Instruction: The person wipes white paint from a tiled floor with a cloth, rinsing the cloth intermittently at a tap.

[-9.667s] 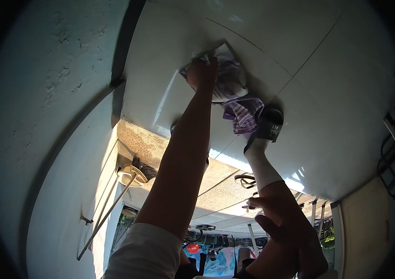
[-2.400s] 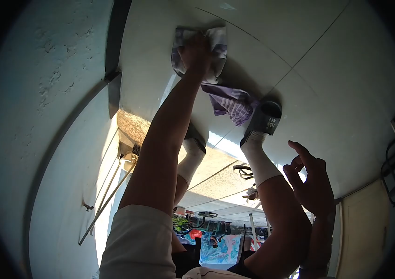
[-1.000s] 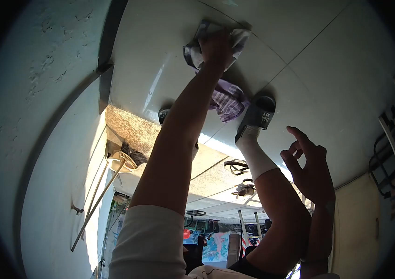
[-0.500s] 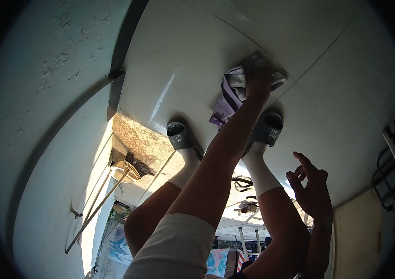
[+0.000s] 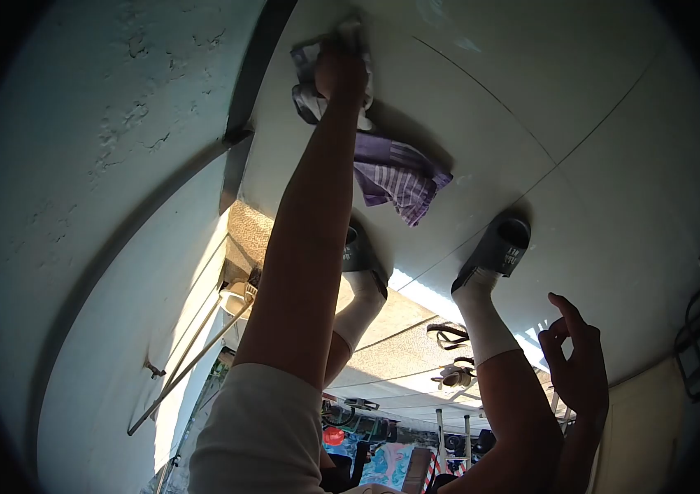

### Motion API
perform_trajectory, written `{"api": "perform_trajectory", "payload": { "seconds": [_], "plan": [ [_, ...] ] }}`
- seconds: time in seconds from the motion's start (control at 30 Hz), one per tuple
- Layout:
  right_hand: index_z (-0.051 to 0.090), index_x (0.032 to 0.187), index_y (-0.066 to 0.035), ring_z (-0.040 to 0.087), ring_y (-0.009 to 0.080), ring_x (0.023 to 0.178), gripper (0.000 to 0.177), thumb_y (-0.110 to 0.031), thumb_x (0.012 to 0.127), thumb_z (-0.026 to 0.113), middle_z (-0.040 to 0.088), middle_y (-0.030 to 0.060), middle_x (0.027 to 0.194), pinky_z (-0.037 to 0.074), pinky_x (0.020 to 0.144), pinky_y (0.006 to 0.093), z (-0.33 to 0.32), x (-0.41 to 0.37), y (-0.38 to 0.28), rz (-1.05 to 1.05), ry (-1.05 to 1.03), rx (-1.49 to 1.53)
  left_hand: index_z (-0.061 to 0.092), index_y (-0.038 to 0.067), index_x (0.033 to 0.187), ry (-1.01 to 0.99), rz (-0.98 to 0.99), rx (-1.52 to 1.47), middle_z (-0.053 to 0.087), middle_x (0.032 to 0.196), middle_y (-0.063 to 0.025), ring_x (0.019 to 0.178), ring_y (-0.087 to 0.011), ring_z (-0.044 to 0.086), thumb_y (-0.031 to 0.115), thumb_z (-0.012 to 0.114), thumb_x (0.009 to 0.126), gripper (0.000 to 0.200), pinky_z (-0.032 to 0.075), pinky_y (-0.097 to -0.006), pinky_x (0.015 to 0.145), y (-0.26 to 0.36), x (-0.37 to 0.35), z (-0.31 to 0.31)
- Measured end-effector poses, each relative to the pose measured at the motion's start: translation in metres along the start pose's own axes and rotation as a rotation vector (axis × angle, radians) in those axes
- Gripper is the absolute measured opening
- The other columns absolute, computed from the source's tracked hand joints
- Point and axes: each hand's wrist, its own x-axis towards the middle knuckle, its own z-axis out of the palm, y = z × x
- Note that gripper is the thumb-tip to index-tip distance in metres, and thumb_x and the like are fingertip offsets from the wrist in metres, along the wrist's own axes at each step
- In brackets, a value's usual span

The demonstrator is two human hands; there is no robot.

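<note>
My left hand point(image 5: 340, 72) is pressed down on a rumpled cloth point(image 5: 403, 171) on the smooth pale floor, near the dark strip at the wall's foot. Grey and white folds bunch around the fingers, while a purple striped end trails behind toward my feet. Part of the cloth is hidden under my forearm. Off to the right, beside my knee, my right hand point(image 5: 578, 354) hangs in the air with bent fingers held apart and nothing in it. Dark slides, a left one point(image 5: 360, 251) and a right one point(image 5: 498, 243), are on my feet over white socks.
A pale wall point(image 5: 119, 165) with peeling paint runs along the left. Behind my feet, a long-handled broom or dustpan point(image 5: 239, 296) leans at the wall. Sandals point(image 5: 455, 376) lie on sunlit ground. A dark metal frame point(image 5: 695, 350) stands at the far right.
My left hand has swept the cloth across the floor from right to left and farther from my feet. The purple end now stretches out behind. My right hand stays beside my knee.
</note>
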Motion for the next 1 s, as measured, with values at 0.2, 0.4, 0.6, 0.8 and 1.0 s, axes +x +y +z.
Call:
{"api": "perform_trajectory", "payload": {
  "seconds": [0.2, 0.4, 0.6, 0.8, 1.0],
  "plan": [
    [0.054, 0.138, -0.009, 0.057, 0.0162, 0.073, 0.05, -0.028, 0.094, 0.066, 0.064, 0.0019, 0.082, 0.035, 0.094, 0.0368, 0.003, 0.005, -0.005, -0.051, -0.051, -0.053, 0.051, 0.004, 0.125, -0.131, -0.052, -0.292, 0.066, 0.113, -0.0251, 0.105, -0.0411, 0.066, 0.042, 0.048, 0.099, 0.046, 0.054, -0.0514, 0.09, 0.062, -0.091, -0.011],
    [0.054, 0.139, -0.009, 0.058, 0.0153, 0.074, 0.052, -0.029, 0.093, 0.067, 0.064, 0.0009, 0.079, 0.035, 0.096, 0.0384, -0.011, 0.008, 0.005, -0.035, 0.01, -0.02, 0.054, 0.004, 0.104, 0.123, -0.043, -0.128, 0.068, 0.101, -0.0168, 0.09, -0.0351, 0.071, 0.036, 0.049, 0.101, 0.032, 0.059, -0.0473, 0.075, 0.121, 0.037, -0.021],
    [0.054, 0.138, -0.009, 0.059, 0.0154, 0.075, 0.052, -0.031, 0.093, 0.067, 0.065, 0.0008, 0.082, 0.035, 0.095, 0.0384, -0.016, 0.011, 0.002, -0.058, 0.005, 0.036, 0.057, 0.005, 0.109, -0.001, 0.283, -0.202, 0.065, 0.106, -0.0157, 0.105, -0.032, 0.066, 0.021, 0.055, 0.095, 0.021, 0.054, -0.0442, 0.088, 0.157, -0.08, 0.013],
    [0.056, 0.136, -0.009, 0.059, 0.0155, 0.075, 0.049, -0.031, 0.093, 0.067, 0.066, 0.0012, 0.082, 0.035, 0.094, 0.0383, -0.008, 0.01, 0.015, 0.032, -0.066, 0.027, 0.061, 0.008, 0.1, -0.053, 0.4, -0.358, 0.067, 0.095, -0.0152, 0.096, -0.0354, 0.066, 0.021, 0.053, 0.095, 0.016, 0.053, -0.046, 0.083, 0.167, -0.12, 0.019],
    [0.056, 0.137, -0.009, 0.058, 0.0152, 0.08, 0.049, -0.029, 0.093, 0.067, 0.065, 0.0031, 0.085, 0.033, 0.097, 0.0381, -0.029, 0.019, 0.002, 0.06, 0.02, 0.113, 0.06, 0.009, 0.095, 0.173, 0.479, -0.216, 0.067, 0.093, -0.0109, 0.092, -0.0305, 0.067, 0.022, 0.054, 0.095, 0.015, 0.056, -0.0446, 0.079, 0.171, -0.015, 0.013]
  ]
}}
